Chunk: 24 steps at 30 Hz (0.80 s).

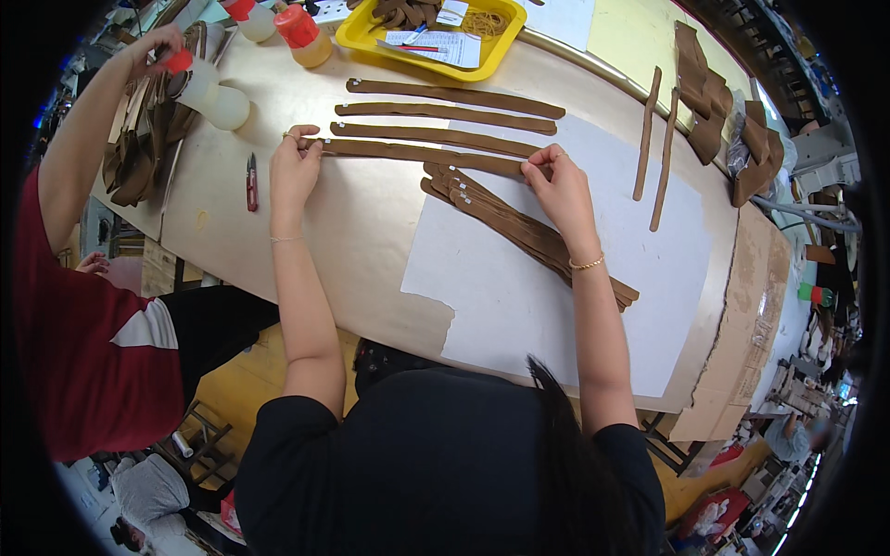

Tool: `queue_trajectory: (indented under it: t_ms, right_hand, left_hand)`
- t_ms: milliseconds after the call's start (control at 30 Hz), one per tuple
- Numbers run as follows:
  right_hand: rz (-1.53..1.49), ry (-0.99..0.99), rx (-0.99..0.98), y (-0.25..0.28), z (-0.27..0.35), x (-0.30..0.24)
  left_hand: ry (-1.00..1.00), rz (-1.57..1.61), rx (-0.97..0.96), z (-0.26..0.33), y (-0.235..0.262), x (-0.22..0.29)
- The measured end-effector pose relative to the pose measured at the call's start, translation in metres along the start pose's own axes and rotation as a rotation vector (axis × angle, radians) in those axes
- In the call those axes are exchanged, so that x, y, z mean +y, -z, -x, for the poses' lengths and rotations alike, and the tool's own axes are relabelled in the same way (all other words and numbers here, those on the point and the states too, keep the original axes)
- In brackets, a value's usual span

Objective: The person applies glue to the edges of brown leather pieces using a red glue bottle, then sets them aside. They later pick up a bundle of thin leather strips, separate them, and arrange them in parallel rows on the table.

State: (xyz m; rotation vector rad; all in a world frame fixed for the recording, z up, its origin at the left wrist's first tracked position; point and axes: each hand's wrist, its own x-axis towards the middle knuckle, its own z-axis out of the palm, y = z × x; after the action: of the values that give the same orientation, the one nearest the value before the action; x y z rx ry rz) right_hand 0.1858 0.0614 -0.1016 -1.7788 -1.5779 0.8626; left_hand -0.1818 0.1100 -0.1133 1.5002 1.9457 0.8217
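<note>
— Looking down from the head view, which strip is she on?

— The nearest of the four laid out side by side, a long brown strip (422, 155). It lies crosswise in front of her, its long axis running left to right, tilting slightly nearer at its right end.

— And the hands?

— One at each end. Her left hand (295, 167) pinches the left tip, thumb and fingers closed narrow on it. Her right hand (559, 185) presses the right end, fingertips bunched down on the leather, holding it to the table (352, 222).

— So neither hand is nearer?

— Each is on its own end; the strip's middle lies bare between them.

— What's around it?

— Three more brown strips (445, 116) lie parallel just beyond, farther from her. A fanned stack of strips (528, 232) runs diagonally from under the right end, toward the near right, over a white paper sheet (519, 306). Two thinner strips (654, 157) lie well apart on the far right, pointing away from her.

— Anything to the left?

— A small red-handled cutter (251, 181) just beside her left hand, untouched. Farther left, another person's hand (153, 46) holds a red-capped bottle (209, 97). A yellow tray (431, 32) sits at the far edge.

— Only that one view?

— Only that one.
</note>
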Motion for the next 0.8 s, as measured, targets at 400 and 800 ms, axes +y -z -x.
queue_trajectory:
  t_ms: [400, 800]
  right_hand:
    - [0.34, 0.378, -0.009, -0.027, 0.045, -0.01]
    - [0.23, 0.453, -0.094, -0.025, 0.071, -0.024]
  left_hand:
    - [-0.762, 0.016, -0.133, 0.082, -0.08, 0.072]
    - [-0.479, 0.13, -0.228, 0.124, -0.057, 0.061]
